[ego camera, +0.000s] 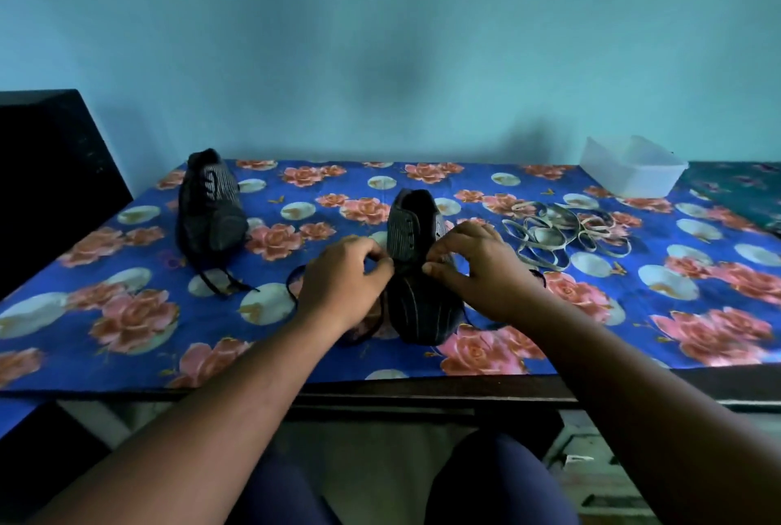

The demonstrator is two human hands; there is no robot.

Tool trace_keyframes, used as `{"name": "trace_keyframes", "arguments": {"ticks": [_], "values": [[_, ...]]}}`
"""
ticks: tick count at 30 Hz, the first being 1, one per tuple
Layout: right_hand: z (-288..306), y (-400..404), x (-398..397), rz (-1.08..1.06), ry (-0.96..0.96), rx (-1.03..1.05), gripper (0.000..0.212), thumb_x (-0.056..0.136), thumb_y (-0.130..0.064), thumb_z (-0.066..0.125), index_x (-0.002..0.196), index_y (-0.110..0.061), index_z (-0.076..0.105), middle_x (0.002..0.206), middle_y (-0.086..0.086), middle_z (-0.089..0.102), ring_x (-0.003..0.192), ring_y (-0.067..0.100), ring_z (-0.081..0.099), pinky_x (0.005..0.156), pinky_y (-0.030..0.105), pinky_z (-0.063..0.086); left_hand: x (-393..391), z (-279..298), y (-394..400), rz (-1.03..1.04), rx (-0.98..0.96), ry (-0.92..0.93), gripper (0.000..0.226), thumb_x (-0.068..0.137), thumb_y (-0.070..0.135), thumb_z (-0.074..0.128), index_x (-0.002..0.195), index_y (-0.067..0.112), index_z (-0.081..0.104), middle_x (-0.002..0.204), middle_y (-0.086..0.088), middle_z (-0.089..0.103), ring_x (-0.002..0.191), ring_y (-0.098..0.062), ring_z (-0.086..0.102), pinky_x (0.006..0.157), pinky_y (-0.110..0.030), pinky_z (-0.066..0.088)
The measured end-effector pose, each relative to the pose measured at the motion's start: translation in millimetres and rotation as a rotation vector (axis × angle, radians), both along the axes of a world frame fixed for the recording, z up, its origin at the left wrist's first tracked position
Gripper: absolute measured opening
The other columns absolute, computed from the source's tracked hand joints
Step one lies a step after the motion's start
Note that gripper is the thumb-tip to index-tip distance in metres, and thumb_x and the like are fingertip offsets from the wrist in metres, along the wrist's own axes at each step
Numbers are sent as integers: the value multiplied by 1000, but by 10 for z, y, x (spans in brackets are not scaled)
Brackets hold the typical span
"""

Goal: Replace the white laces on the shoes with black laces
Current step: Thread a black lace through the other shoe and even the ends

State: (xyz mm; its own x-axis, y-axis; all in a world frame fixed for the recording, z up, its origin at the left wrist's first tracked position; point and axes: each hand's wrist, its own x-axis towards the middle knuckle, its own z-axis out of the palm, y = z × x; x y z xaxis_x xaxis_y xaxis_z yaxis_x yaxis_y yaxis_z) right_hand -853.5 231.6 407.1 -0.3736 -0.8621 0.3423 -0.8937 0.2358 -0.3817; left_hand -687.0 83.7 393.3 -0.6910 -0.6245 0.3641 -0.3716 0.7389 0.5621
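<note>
Black lace [296,271] runs out from under the left hand [338,283], whose fingers are curled in a pinch at the left edge of the near shoe [416,271]; the lace end itself is hidden inside the pinch. The right hand [473,266] mirrors it on the shoe's right edge, fingers curled and thumb tip pressed toward the eyelet row, apparently pinching the other run of lace, though the contact is too small to confirm. The shoe lies between the two hands with its long axis pointing from the person toward the wall, toe nearest the person and heel opening at the far end. The eyelets still to be laced therefore lie beyond the fingertips, so the next crossing probably calls for each hand to work away from the body along that axis. Both hands are equally near the shoe. The second shoe [209,207] stands well apart to the left, with black lace ends trailing off its toe. The white laces [562,232] lie in a loose pile to the right of the right hand, and a clear plastic tub [629,171] sits beyond them on the flowered cloth [126,355].
</note>
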Motion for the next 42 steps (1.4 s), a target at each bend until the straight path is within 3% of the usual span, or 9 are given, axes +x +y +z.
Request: {"name": "trace_keyframes", "arguments": {"ticks": [4,8,13,17,20,25,30,34,42], "values": [[0,-68,30,-11,22,57,25,93,-51,63,107,-32,71,117,-5,55,115,19,42,93,43,42,-23,-79,-75,7,7,-19,26,99,48,58,110,25,66,110,7,68,101,-20,64,80,-41,51],[-42,-100,-12,55,-175,-22,5,92,-35,71,93,-30,71,105,-3,56,106,20,50,91,39,44,-20,-184,59,-162,142,-24,49,96,58,54,135,28,55,134,4,57,120,-19,58,96,-43,51],[-88,-24,-44,75,-411,-83,7,97,-22,67,89,-22,67,103,0,57,93,4,55,80,20,42,-29,-245,56,-145,200,16,55,92,64,54,137,31,53,135,6,54,109,-17,63,91,-43,54],[-143,70,-77,69,-428,-103,11,95,-28,70,99,-19,65,104,1,62,89,5,58,73,13,44,-25,-277,45,-140,211,22,61,86,73,49,134,35,52,133,8,56,102,-15,64,86,-42,56],[-184,176,-97,42,-358,-37,26,87,-39,76,101,-22,62,98,-5,63,88,9,58,71,15,44,-11,-293,44,-119,227,36,66,81,76,47,133,35,53,123,11,57,101,-13,60,85,-37,52],[-119,336,-164,-3,-335,-10,5,96,-32,68,92,-29,70,88,-7,69,81,8,63,74,33,50,-7,-315,82,-75,226,74,64,81,76,49,130,35,55,107,14,59,93,-10,61,76,-32,51],[100,311,-182,-30,-375,-176,8,98,-23,67,92,-19,71,93,-4,73,89,6,65,75,18,47,-25,-323,80,-72,245,93,66,78,81,50,127,37,55,100,13,65,88,-7,65,69,-32,54],[235,210,-123,-27,-309,-252,9,98,-22,66,92,-18,71,88,-9,72,84,0,63,69,8,43,-37,-307,81,-66,245,69,51,86,71,59,124,37,55,101,13,66,89,-7,65,72,-33,53],[138,157,-59,-42,-413,-288,11,100,-23,63,91,-18,66,79,-3,74,76,17,70,73,36,53,-32,-265,79,-63,114,72,44,90,59,65,122,28,63,112,7,60,88,-14,63,77,-35,52]]}}
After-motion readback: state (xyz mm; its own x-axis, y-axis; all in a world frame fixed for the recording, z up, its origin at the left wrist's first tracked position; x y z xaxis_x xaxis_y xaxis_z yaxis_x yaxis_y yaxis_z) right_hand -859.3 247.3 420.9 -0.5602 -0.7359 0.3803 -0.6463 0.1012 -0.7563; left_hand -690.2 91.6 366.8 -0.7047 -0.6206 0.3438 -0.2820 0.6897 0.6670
